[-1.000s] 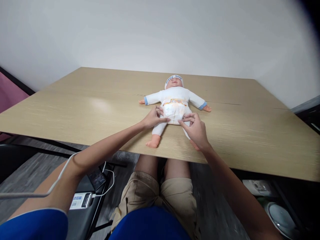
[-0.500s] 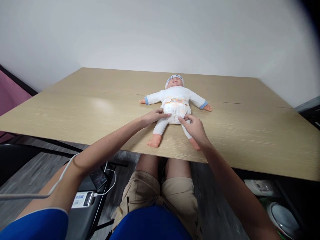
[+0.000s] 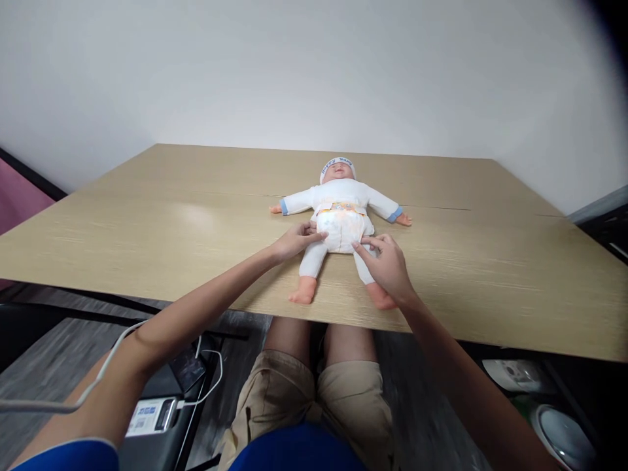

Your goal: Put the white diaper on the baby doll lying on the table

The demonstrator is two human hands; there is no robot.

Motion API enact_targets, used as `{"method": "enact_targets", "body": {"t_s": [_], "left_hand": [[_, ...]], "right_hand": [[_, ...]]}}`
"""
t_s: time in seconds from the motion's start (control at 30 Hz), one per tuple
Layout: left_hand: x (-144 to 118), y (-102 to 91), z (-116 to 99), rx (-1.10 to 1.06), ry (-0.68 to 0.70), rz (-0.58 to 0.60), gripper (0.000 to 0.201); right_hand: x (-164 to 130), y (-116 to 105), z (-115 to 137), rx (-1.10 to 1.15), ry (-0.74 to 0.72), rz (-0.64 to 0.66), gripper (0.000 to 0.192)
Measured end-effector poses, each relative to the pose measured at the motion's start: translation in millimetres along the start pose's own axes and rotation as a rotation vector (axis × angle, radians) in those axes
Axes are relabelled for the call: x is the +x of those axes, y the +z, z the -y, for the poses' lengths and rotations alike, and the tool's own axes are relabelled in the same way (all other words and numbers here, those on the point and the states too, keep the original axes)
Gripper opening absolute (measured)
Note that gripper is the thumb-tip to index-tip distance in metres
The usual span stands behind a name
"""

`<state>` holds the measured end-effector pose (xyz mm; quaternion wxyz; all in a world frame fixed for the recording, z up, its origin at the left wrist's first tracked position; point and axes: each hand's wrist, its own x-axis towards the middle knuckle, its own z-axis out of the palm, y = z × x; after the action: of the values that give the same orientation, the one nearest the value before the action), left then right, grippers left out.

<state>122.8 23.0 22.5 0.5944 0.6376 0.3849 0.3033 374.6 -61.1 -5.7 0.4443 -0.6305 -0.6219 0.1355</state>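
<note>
Baby doll [image 3: 338,209] lies face-up mid-worktop [image 3: 147,229], head toward 12 o'clock, bare feet toward 6 near the front edge, wearing a white diaper [image 3: 342,229]. Left hand [image 3: 294,241] at the doll's 9 o'clock, fingertips pinching the diaper's side edge by the hip; right hand [image 3: 387,261] at 3 o'clock, thumb and forefinger pinching the diaper's other leg edge, palm over the doll's thigh. Both hands are touching the diaper, not fisted, with the remaining fingers loosely curled.

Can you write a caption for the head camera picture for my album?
Two bare hands, left hand and right hand, touch the white diaper on a baby doll.
</note>
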Motion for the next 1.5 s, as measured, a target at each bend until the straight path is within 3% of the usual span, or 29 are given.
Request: {"method": "enact_targets", "body": {"t_s": [0.2,0.33,0.43,0.53,0.6,0.73,0.87,1.0,1.17,1.33,1.43,1.5], "left_hand": [[-4.1,-19.5,2.5,0.003,0.046,-0.014,0.047],[7.4,-45.6,2.2,0.358,0.203,-0.151,0.039],[32.0,-61.5,2.5,0.779,0.312,-0.339,0.046],[66.1,-69.1,4.0,1.042,0.260,-0.434,0.064],[88.3,-71.1,5.9,1.096,0.208,-0.438,0.066],[116.1,-71.8,7.7,1.103,0.183,-0.393,0.048],[106.6,-58.9,-2.1,1.081,0.159,-0.432,0.038],[44.1,-20.9,-22.1,0.962,0.136,-0.505,0.041],[-99.4,51.9,-28.1,0.802,0.151,-0.501,0.052],[-252.3,122.2,17.6,0.651,0.076,-0.312,0.052],[-323.3,145.9,58.0,0.606,-0.039,-0.240,0.056],[-356.7,151.5,81.4,0.599,-0.116,-0.204,0.060]], "right_hand": [[-10.2,-27.8,-1.6,0.003,-0.057,0.066,0.039],[14.6,-40.9,-26.3,-0.110,-0.096,-0.028,0.032],[56.8,-36.1,-57.3,-0.263,-0.168,-0.105,0.040],[102.0,-21.1,-82.8,-0.398,-0.198,-0.079,0.063],[125.5,-9.7,-90.7,-0.450,-0.179,-0.028,0.068],[148.7,5.8,-85.2,-0.468,-0.100,0.046,0.046],[146.1,1.9,-64.8,-0.474,0.046,0.029,0.035],[119.3,-32.6,-40.7,-0.400,0.079,0.124,0.037],[36.1,-100.9,-8.2,-0.215,0.010,0.280,0.047],[-80.9,-143.1,15.5,-0.118,-0.151,0.404,0.048],[-141.0,-142.1,20.5,-0.074,-0.139,0.547,0.052],[-171.0,-130.3,19.1,-0.070,-0.128,0.624,0.051]]}}
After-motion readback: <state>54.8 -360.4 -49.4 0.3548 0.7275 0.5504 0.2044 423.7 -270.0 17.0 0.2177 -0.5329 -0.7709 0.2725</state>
